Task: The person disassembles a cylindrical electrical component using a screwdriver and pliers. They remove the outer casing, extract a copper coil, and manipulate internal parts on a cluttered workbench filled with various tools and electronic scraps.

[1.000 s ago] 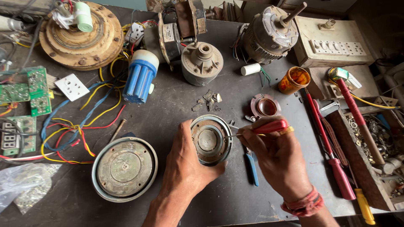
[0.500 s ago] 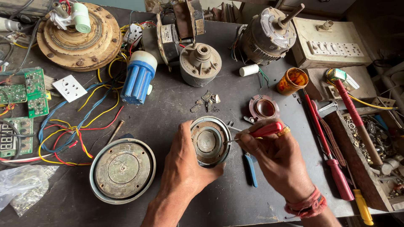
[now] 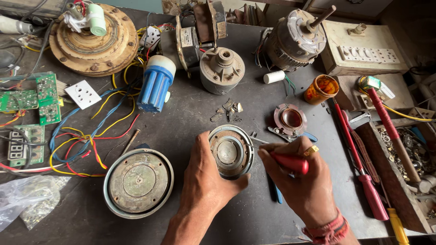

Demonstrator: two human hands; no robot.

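Bench (image 3: 190, 127), dark and scuffed, carries everything; at eleven o'clock sits a large rusty rotor disc (image 3: 93, 38) with a white-green part on top; at one o'clock a grey motor (image 3: 295, 41) with its shaft tilted up, and beside it at two o'clock a cream switch box (image 3: 363, 52); at seven o'clock lies a round metal cover (image 3: 138, 182), flat on the bench, just beside the left hand; at twelve o'clock stands a small grey motor housing (image 3: 222, 69); a blue ribbed cylinder (image 3: 156, 84) lies at eleven o'clock among tangled coloured wires (image 3: 86, 140); green circuit boards (image 3: 27, 97) sit at nine o'clock; an orange jar (image 3: 320, 89) stands at two o'clock, a copper-wound ring (image 3: 290, 119) below it. Left hand (image 3: 206, 181) wraps round the small round motor casing (image 3: 230, 151) at the centre, its grip curled against the casing's near rim, tilting it on edge; right hand (image 3: 304, 181) has its grip pressed round a red-handled screwdriver (image 3: 290, 162), whose thin shaft reaches to the casing's right rim; two long red screwdrivers (image 3: 363, 168) lie at four o'clock.
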